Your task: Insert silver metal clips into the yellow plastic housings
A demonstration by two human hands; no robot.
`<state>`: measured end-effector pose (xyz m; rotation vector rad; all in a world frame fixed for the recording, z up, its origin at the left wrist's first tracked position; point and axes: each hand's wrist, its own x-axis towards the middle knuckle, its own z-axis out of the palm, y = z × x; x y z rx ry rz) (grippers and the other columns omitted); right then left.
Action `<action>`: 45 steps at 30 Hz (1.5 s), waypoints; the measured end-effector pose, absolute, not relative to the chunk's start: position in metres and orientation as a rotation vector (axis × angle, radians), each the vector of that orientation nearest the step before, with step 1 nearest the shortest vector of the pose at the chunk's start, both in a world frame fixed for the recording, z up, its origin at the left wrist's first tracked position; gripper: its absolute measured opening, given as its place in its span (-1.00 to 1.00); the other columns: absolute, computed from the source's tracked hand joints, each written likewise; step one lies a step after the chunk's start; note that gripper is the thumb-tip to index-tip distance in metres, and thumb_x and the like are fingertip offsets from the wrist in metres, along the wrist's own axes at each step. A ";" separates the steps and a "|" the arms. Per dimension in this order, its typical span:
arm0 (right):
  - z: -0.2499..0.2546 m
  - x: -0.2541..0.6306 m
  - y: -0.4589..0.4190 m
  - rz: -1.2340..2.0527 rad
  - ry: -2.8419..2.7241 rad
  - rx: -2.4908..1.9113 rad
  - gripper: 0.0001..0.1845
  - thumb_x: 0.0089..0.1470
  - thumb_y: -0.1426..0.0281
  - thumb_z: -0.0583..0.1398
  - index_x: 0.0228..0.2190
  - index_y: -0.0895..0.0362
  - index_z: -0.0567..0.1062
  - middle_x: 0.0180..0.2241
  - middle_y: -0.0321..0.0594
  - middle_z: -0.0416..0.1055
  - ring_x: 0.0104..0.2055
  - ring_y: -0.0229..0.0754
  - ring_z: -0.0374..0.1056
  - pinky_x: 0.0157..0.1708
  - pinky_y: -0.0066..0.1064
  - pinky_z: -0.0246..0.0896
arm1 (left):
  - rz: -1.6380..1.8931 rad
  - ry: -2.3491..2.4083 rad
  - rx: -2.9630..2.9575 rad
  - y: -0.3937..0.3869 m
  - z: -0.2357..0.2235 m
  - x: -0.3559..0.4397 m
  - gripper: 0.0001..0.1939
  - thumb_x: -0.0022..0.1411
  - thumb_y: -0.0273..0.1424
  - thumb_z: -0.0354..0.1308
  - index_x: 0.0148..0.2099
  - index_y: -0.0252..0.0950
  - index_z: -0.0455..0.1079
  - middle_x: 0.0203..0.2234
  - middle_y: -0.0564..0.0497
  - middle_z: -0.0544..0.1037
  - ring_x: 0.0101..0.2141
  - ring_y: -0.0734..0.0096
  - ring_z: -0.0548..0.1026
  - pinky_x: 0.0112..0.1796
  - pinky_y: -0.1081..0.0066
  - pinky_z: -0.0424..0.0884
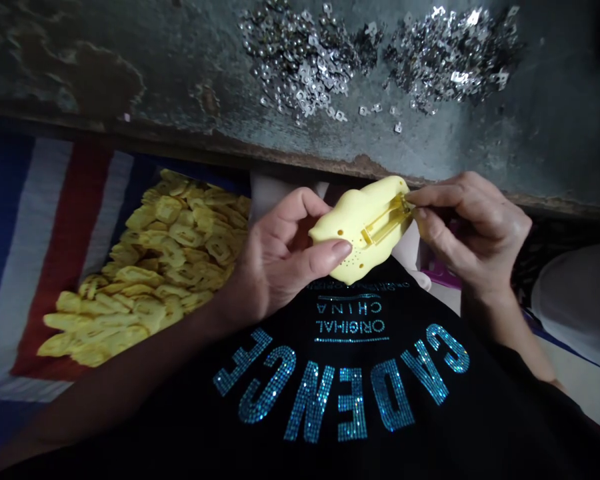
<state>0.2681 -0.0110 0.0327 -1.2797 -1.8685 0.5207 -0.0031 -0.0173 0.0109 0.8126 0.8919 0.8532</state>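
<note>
A pale yellow plastic shell [350, 213] with a wavy outline, a slotted battery compartment and small speaker holes is held in front of my chest. My left hand [290, 253] grips its left end, thumb on top and fingers behind. At the compartment's upper right end, the thumb and forefinger of my right hand [470, 227] are pinched together. A small metal contact piece seems to be between those fingertips, though most of it is covered. On the bench beyond lie two heaps of similar small shiny metal contact pieces [310, 67].
The worn metal bench [180, 80] runs across the top, its rough edge just beyond the shell. To the left, many yellow plastic shells [175, 260] are piled on a blue, white and red striped sheet [55, 253]. Several loose metal pieces lie near the heaps.
</note>
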 end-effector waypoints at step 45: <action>0.002 0.277 -0.035 0.035 -2.006 -1.286 -0.61 0.43 0.46 0.36 0.10 -0.25 0.79 -0.11 -0.25 0.79 -0.26 -0.09 0.68 -0.34 -0.24 0.60 | 0.804 0.881 0.811 -0.017 0.020 -0.004 -0.73 0.38 -0.28 0.57 -0.05 -0.16 0.55 -0.29 0.06 0.69 -0.34 0.35 0.63 -0.35 0.40 0.59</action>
